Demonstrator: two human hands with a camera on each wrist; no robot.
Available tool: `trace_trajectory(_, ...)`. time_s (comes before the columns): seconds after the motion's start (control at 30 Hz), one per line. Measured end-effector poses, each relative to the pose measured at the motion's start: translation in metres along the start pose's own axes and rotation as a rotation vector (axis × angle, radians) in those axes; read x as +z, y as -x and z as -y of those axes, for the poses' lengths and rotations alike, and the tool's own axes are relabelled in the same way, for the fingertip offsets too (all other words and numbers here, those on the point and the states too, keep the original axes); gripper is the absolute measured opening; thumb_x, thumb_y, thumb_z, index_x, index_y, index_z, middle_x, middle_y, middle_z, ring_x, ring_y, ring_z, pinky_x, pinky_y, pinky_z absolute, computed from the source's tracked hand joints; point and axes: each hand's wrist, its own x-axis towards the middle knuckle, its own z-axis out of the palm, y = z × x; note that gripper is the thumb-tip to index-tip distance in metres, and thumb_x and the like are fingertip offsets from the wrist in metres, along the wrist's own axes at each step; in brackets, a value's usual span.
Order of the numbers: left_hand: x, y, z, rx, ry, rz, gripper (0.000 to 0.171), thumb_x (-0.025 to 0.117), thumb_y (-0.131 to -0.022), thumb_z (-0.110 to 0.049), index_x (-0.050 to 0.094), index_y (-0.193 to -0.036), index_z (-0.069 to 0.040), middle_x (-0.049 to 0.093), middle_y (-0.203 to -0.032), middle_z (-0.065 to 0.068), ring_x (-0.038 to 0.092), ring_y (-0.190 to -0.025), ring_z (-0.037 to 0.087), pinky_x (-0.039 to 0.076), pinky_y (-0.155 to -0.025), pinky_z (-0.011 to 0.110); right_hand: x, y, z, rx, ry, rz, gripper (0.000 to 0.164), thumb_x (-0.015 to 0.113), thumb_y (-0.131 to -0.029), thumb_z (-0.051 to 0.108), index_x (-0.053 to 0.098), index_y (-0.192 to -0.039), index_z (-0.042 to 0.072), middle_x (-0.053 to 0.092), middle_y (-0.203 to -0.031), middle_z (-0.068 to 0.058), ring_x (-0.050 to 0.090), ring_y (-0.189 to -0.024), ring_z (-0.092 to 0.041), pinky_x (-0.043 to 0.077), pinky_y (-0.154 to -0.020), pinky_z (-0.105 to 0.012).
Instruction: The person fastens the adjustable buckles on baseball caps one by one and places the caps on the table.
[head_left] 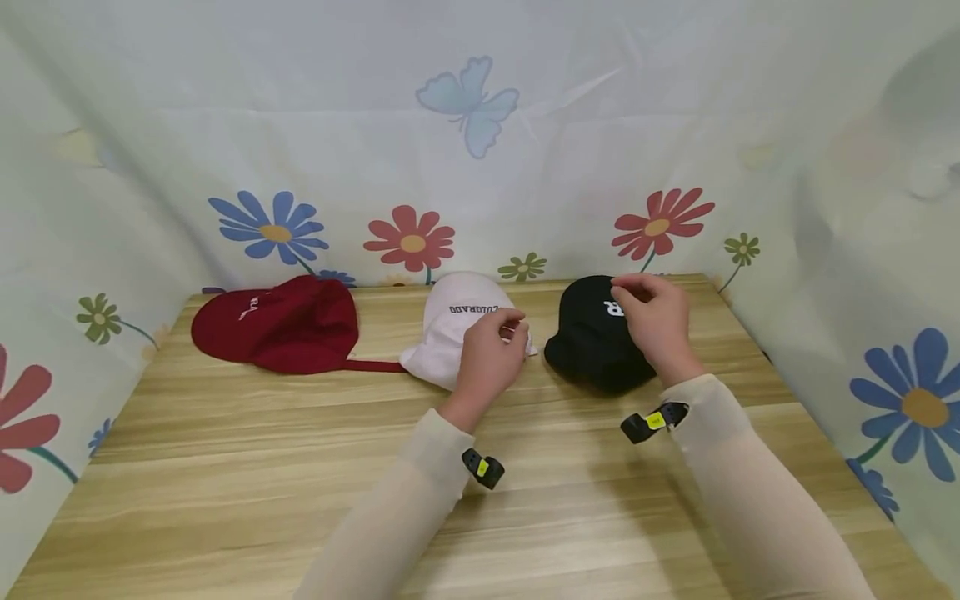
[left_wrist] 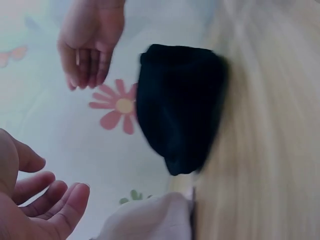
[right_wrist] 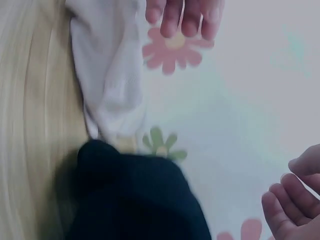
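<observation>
In the head view my left hand (head_left: 489, 354) hovers in front of a white cap (head_left: 459, 298) lettered COLORADO and hides part of it. My right hand (head_left: 662, 323) is over the right side of a black cap (head_left: 588, 346) with a white letter. Both hands have loosely bent fingers and hold nothing. The left wrist view shows the right hand (left_wrist: 92, 42) apart from the black cap (left_wrist: 182, 107). From the right wrist, a gap separates the left hand (right_wrist: 186, 17) from the white cap (right_wrist: 112, 75).
A dark red cap (head_left: 300, 325) lies at the left, its strap (head_left: 375, 366) reaching toward the white cap. All three caps sit in a row near the back of the wooden table (head_left: 262, 475). Flower-printed cloth (head_left: 322, 150) stands behind and at both sides.
</observation>
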Motion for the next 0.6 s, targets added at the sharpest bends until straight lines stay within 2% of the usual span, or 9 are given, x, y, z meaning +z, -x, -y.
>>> trace_trajectory(0.23, -0.022, 0.000, 0.009, -0.047, 0.079, -0.118, 0.020, 0.058, -0.095, -0.021, 0.070, -0.108, -0.012, 0.070, -0.095, 0.002, 0.067, -0.083, 0.014, 0.055, -0.074, 0.031, 0.014, 0.009, 0.021, -0.041, -0.108, 0.080, 0.026, 0.065, -0.093, 0.028, 0.070, -0.109, 0.008, 0.068, -0.105, -0.009, 0.057, -0.087, -0.013, 0.048, -0.074, -0.019)
trace_trajectory(0.43, -0.039, -0.002, 0.015, -0.114, 0.097, -0.197, 0.018, 0.060, -0.093, -0.018, 0.071, -0.104, -0.010, 0.070, -0.090, 0.005, 0.066, -0.078, 0.017, 0.054, -0.071, 0.031, 0.027, 0.014, 0.032, -0.048, -0.165, 0.144, 0.025, 0.064, -0.094, 0.028, 0.070, -0.110, 0.009, 0.066, -0.107, -0.008, 0.058, -0.089, -0.013, 0.049, -0.080, -0.022)
trace_trajectory(0.6, -0.055, -0.003, 0.025, -0.179, 0.103, -0.247, 0.020, 0.060, -0.093, -0.019, 0.071, -0.106, -0.008, 0.069, -0.091, 0.007, 0.064, -0.079, 0.019, 0.052, -0.070, 0.029, 0.040, 0.016, 0.036, -0.027, -0.216, 0.163, 0.023, 0.066, -0.093, 0.025, 0.070, -0.109, 0.010, 0.067, -0.106, -0.007, 0.060, -0.089, -0.012, 0.049, -0.077, -0.022)
